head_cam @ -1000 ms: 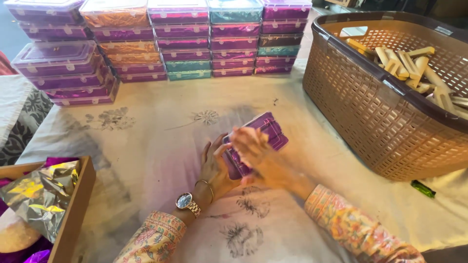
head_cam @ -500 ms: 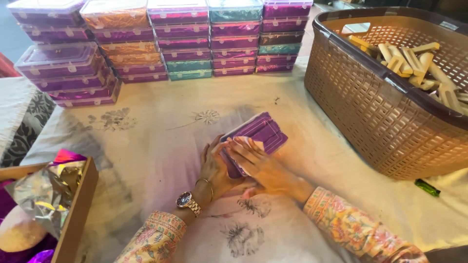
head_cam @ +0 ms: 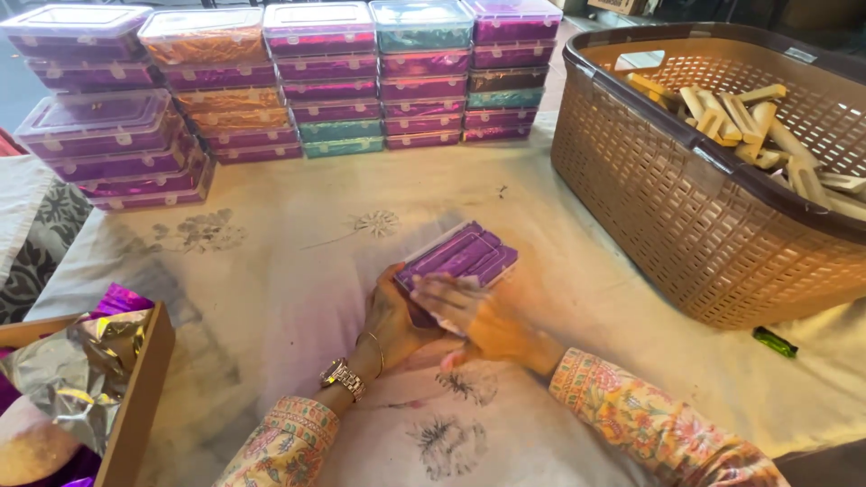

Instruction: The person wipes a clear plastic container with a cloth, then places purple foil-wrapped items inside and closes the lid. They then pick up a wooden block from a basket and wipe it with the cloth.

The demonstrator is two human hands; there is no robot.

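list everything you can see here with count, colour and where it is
purple box: one, purple packets inside, clear shell, middle of the cloth, under both hands
stacked plastic boxes: several stacks, exact count unclear, mostly purple and magenta with some teal and orange, along the far edge
laundry basket: one, brown, right side
wooden pieces: many, pale tan, inside the basket
cloth: one, cream with dark flower prints, covering the table
wooden box: one, brown, lower left, holding silver and purple foil
small green item: one, green, on the cloth by the basket's base
wristwatch: one, silver-toned, left wrist
left hand: one, gripping the box's near left end
right hand: one, pressing on the box's near side
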